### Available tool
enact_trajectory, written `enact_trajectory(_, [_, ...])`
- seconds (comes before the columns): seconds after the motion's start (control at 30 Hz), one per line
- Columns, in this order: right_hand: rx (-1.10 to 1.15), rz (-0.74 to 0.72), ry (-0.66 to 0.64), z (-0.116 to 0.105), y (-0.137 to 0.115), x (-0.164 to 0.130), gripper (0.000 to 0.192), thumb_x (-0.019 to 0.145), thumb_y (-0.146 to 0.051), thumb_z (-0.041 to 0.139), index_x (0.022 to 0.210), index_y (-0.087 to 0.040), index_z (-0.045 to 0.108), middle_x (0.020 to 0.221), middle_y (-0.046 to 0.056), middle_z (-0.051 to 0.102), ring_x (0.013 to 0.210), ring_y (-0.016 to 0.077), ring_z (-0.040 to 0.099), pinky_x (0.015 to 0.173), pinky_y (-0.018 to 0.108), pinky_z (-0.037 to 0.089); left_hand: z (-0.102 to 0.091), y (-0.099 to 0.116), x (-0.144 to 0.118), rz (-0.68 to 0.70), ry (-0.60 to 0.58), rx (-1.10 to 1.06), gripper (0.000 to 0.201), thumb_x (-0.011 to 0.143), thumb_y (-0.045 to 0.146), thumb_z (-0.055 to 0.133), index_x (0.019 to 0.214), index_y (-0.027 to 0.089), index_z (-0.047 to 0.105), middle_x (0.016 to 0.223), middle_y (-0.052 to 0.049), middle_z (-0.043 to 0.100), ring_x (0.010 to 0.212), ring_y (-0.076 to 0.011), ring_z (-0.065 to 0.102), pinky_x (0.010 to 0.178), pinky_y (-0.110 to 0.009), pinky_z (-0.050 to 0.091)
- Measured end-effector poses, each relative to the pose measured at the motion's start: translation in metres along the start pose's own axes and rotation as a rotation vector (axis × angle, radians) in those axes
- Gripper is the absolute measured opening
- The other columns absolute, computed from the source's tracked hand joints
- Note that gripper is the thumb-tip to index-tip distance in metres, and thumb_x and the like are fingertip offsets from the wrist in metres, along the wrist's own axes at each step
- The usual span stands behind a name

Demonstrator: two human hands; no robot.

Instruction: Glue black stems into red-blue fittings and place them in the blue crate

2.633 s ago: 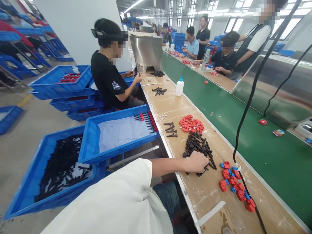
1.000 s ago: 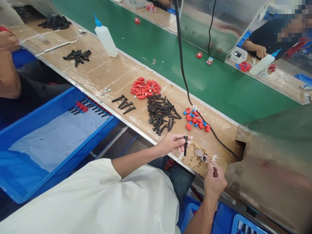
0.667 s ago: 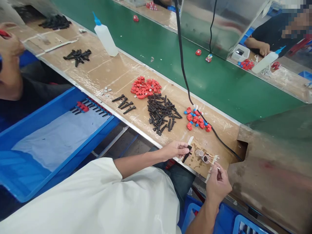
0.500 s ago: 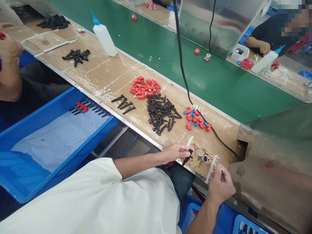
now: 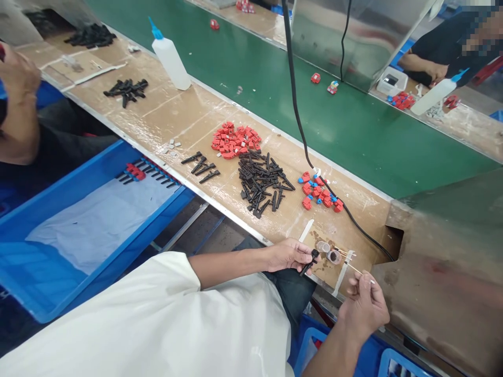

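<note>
Dark cup [image 5: 334,257]: small, open and dark inside, standing on the tabletop [image 5: 200,115] a little beyond my 2 hands and between them, a spot I judge handy for both.
Left grip [image 5: 293,255]: thumb and fingers pinching the black part, left of the dark cup.
Black part [image 5: 310,262]: near the dark cup but apart from it, thick head turned its way, narrow stem slanting back toward my lap; this pinch probably leaves the head bare and steady.
Right grip [image 5: 363,306]: fingertips pressed on the thin stick, right of the dark cup and on my side of it.
Thin stick [image 5: 356,269]: free tip aimed back at the dark cup, not touching it; holding the far end likely spares my fingers the tip.
Loose sticks [image 5: 342,252]: lying just beside the dark cup, seemingly for easy reach.
Clear cup [image 5: 324,246]: just left of the dark cup; whether they touch, I cannot tell.
Tape strips [image 5: 343,272]: 2, on either side of the dark cup, apparently pinning the stained card [image 5: 328,275] under it.
Red and blue pieces [image 5: 320,192]: beyond the dark cup, with the black cable [image 5: 296,120] running across them.
Black pile [image 5: 261,180]: left of the dark cup and farther off, heaped loosely, perhaps for picking singly.
Red heap [image 5: 236,140]: past the black pile, well apart from the dark cup.
</note>
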State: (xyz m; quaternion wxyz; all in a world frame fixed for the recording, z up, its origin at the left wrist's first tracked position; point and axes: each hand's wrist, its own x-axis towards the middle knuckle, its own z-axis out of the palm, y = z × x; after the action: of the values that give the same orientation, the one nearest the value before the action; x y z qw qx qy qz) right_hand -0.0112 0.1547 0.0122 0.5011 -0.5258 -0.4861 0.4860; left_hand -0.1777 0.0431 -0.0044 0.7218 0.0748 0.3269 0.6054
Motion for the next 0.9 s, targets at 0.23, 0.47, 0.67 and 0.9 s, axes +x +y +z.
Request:
enact_trajectory(0.23, [-0.040,-0.118,-0.177,0.003,-0.042,-0.044,0.029,0.075,-0.038,0.082,0.086,-0.013,0.072,0.072,0.003,0.069,0.054,0.0118,0.060,0.045,0.021,0.043,0.002,-0.003,-0.002,-0.020,-0.069,-0.016,0.059,0.054,0.048,0.094,0.094,0.008,0.074,0.081,-0.006,0.069,0.068,-0.0111,0.066,0.053,-0.019,0.037])
enact_trajectory(0.47, [-0.173,-0.178,-0.256,0.009,-0.038,-0.053,0.024,0.082,-0.038,0.076,0.087,-0.014,0.073,0.076,0.003,0.069,0.060,0.0125,0.063,0.051,0.022,0.047,0.001,-0.008,0.000,-0.031,-0.079,0.008,0.061,0.053,0.051,0.093,0.092,0.008,0.074,0.080,-0.006,0.070,0.069,-0.0121,0.066,0.052,-0.020,0.037])
enact_trajectory(0.67, [-0.202,-0.165,-0.254,0.008,-0.031,-0.050,0.028,0.082,-0.040,0.075,0.087,-0.013,0.072,0.076,0.004,0.069,0.060,0.0135,0.062,0.052,0.023,0.047,-0.002,-0.008,0.001,-0.041,-0.083,0.057,0.065,0.052,0.054,0.093,0.096,0.009,0.075,0.083,-0.007,0.071,0.068,-0.0110,0.064,0.054,-0.020,0.036])
enact_trajectory(0.9, [-0.322,-0.355,-0.298,0.008,-0.028,-0.050,0.021,0.090,-0.034,0.068,0.091,-0.014,0.071,0.080,0.004,0.068,0.062,0.0129,0.062,0.055,0.023,0.050,-0.002,-0.009,0.001,0.062,-0.040,0.238,0.071,0.050,0.067,0.087,0.091,0.011,0.073,0.078,-0.006,0.071,0.061,-0.0103,0.061,0.053,-0.020,0.038])
